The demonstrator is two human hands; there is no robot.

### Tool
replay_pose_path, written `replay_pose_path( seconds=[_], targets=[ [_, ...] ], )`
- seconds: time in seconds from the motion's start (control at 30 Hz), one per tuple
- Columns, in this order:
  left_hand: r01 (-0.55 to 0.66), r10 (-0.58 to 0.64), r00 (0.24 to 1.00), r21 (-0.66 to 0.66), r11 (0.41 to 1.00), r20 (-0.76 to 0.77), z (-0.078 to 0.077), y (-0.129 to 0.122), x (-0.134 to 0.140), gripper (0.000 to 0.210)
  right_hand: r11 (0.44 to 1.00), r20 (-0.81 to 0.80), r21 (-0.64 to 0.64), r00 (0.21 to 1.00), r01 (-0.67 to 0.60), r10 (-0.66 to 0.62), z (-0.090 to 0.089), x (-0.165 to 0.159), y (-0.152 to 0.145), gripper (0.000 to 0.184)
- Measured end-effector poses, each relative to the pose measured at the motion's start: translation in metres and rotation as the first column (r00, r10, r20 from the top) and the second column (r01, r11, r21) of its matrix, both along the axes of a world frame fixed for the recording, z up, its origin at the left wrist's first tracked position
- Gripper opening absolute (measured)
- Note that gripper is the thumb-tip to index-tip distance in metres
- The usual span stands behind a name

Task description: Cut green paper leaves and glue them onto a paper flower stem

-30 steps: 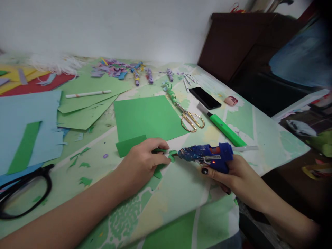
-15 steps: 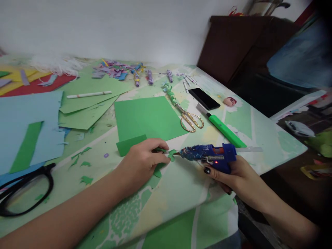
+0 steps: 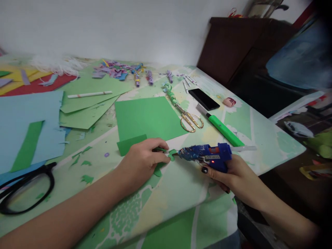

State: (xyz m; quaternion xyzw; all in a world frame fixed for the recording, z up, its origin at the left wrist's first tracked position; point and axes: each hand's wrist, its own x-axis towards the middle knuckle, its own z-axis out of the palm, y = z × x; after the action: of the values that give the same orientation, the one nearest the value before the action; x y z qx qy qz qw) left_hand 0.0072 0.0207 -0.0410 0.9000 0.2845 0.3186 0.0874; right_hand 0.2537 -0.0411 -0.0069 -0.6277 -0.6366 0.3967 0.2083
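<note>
My left hand (image 3: 145, 159) is closed, pinching a small curled green paper piece (image 3: 172, 154) between thumb and fingers just above the table. In my right hand (image 3: 228, 173) is a blue glue gun (image 3: 204, 154), gripped by its handle, with a red light lit and a clear glue stick (image 3: 245, 148) out of its back. The gun's tip points left and meets the curled piece. A green paper strip (image 3: 129, 143) lies behind my left hand, partly over a square green sheet (image 3: 147, 116). Gold-handled scissors (image 3: 190, 121) rest beyond the gun.
A green utility knife (image 3: 225, 130), a black phone (image 3: 204, 99) and an eraser-like pink lump (image 3: 229, 101) lie to the right. Black-framed glasses (image 3: 53, 183) sit at the left near a light blue sheet (image 3: 15, 110). Paper scraps (image 3: 114, 69) are heaped at the back.
My right hand has shifted slightly left with the glue gun, pushing its tip farther onto the curled paper piece. My left hand stays in place.
</note>
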Motion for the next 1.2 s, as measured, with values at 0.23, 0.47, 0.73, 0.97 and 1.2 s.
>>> replay_pose_path(
  seconds=[0.23, 0.47, 0.73, 0.97, 1.2],
  targets=[
    [-0.002, 0.002, 1.0, 0.032, 0.999, 0.002, 0.0, 0.0003, 0.0004, 0.03, 1.0, 0.017, 0.01, 1.0, -0.018, 0.018, 0.0004, -0.0036, 0.0021, 0.026],
    [0.002, -0.002, 1.0, 0.006, 1.0, -0.004, 0.0004, 0.0001, 0.0003, 0.031, 0.999, 0.021, -0.029, 1.0, 0.017, -0.016, 0.0009, -0.0019, 0.0005, 0.032],
    [0.003, -0.002, 1.0, 0.007, 1.0, -0.018, 0.0008, 0.0005, -0.0003, 0.03, 1.0, 0.024, -0.018, 1.0, -0.002, 0.002, 0.0008, -0.0027, 0.0015, 0.031],
    [-0.006, 0.006, 1.0, -0.001, 1.0, -0.011, 0.0002, 0.0006, 0.0, 0.031, 0.999, -0.002, -0.046, 1.0, 0.026, -0.026, 0.0008, -0.0017, 0.0004, 0.034],
    [-0.003, 0.003, 1.0, 0.008, 1.0, -0.006, 0.0008, 0.0006, 0.0, 0.031, 0.999, 0.015, -0.035, 1.0, 0.015, -0.014, 0.0012, -0.0013, 0.0002, 0.03]
  ],
)
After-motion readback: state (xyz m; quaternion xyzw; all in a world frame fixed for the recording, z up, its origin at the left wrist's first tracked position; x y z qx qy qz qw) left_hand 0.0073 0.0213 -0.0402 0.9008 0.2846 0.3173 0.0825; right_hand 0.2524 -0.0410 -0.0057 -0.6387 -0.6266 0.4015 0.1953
